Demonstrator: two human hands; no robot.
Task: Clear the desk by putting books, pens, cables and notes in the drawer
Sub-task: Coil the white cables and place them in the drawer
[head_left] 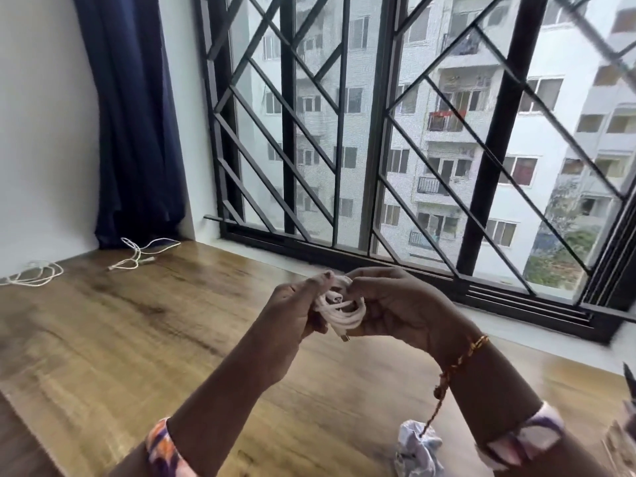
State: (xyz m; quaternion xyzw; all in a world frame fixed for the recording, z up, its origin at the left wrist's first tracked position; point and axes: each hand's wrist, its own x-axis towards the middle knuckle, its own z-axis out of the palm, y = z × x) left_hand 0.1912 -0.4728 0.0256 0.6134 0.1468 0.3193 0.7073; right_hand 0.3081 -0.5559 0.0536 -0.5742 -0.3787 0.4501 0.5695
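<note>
Both hands are coiling a white charging cable (340, 309) above the desk (103, 325) middle. The left hand (296, 309) is pinching the loops; the right hand (389, 304) is gripping them. Keep loops tight, tucking the dangling plug (345, 337) in.

A: How much of the coiled white cable (339, 309) shows?
B: Only the middle; both ends of the coil are covered by the left hand (296, 311) and right hand (395, 304)
A: And the pale loose cable at the left edge (32, 275)?
B: Blurred, and cut off by the frame
</note>
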